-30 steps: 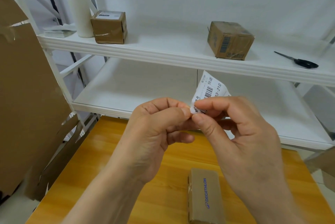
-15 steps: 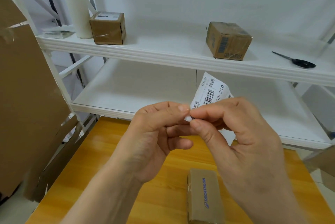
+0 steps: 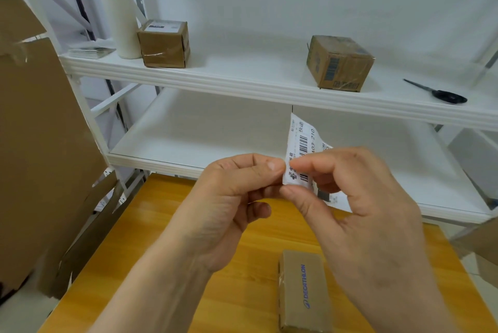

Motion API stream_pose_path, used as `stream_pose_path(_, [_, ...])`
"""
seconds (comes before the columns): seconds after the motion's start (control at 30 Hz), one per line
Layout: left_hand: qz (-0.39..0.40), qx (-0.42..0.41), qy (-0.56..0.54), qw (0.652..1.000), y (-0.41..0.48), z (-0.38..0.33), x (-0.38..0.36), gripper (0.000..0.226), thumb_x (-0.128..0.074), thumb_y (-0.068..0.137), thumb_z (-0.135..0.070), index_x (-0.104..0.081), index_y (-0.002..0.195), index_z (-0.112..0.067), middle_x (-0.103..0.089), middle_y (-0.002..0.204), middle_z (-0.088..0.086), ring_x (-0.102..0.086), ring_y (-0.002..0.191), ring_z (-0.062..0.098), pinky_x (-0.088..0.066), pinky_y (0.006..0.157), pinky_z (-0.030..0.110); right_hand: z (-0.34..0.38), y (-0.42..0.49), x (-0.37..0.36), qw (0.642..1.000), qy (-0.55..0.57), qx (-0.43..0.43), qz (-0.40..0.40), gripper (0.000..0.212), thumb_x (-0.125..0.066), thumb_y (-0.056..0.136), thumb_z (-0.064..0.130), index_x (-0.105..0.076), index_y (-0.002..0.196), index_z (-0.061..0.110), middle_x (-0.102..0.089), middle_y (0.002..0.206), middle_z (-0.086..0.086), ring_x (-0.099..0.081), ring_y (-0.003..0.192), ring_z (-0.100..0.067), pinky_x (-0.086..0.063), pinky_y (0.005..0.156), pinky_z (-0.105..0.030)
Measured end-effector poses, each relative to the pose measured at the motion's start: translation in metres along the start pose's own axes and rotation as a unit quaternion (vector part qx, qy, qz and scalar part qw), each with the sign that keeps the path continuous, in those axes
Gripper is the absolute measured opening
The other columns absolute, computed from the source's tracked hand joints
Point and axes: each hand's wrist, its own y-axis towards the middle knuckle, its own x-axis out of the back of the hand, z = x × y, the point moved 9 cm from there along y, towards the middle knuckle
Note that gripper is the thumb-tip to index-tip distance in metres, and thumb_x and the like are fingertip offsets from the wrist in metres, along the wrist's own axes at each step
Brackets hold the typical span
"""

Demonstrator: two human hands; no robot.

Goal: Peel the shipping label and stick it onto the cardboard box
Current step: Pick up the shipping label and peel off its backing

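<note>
While left grip [image 3: 229,198] and right grip [image 3: 363,211] pinch its corner, the barcoded label [image 3: 299,141] curls.

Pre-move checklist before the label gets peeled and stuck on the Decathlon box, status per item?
1. Grip: left hand and right hand both pinch the lower corner of the shipping label: ok.
2. Backing started to part from the label: fingers cover the corner: cannot tell.
3. Printed side of the label faces the camera: ok.
4. Target: the cardboard box lies flat on the table below the hands, no label on its top face: ok.
5. Whole box in view: its near end is cut off by the frame edge: not ok.
</note>
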Motion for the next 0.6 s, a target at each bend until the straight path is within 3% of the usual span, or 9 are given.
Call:
stream_pose_path(0.23, [-0.007,-0.038,0.019,0.999,-0.004,-0.003,0.0,0.012,-0.066,0.077,-0.022,-0.076,0.074,-0.016,-0.071,0.077,0.001,-0.063,0.068,0.007,-0.04,0.062,0.025,-0.003,-0.002,0.004,0.999,0.029,-0.027,-0.009,0.014,-0.066,0.086,0.042,-0.068,0.098,0.035,-0.064,0.097,0.015,-0.065,0.088,-0.003,-0.047,0.073,-0.01])
stream_pose_path(0.43, [-0.031,-0.077,0.037,0.996,-0.008,-0.01,0.003,0.009,-0.071,0.072,-0.019,-0.078,0.078,-0.017,-0.073,0.078,0.001,-0.065,0.071,0.008,-0.043,0.065,0.026,0.001,-0.001,0.006,0.998,0.055,-0.035,-0.012,0.01,-0.063,0.088,0.041,-0.07,0.093,0.035,-0.068,0.093,0.017,-0.066,0.092,-0.004,-0.048,0.078,-0.009])
stream_pose_path(0.6, [-0.038,-0.131,0.066,0.988,-0.013,-0.021,-0.002,0.013,-0.081,0.068,-0.009,-0.076,0.079,-0.013,-0.075,0.073,0.0,-0.065,0.063,0.005,-0.048,0.06,0.014,-0.003,-0.001,0.006,0.993,0.101,-0.06,-0.005,0.008,-0.064,0.088,0.042,-0.07,0.089,0.037,-0.07,0.091,0.017,-0.068,0.094,-0.005,-0.049,0.075,-0.008])
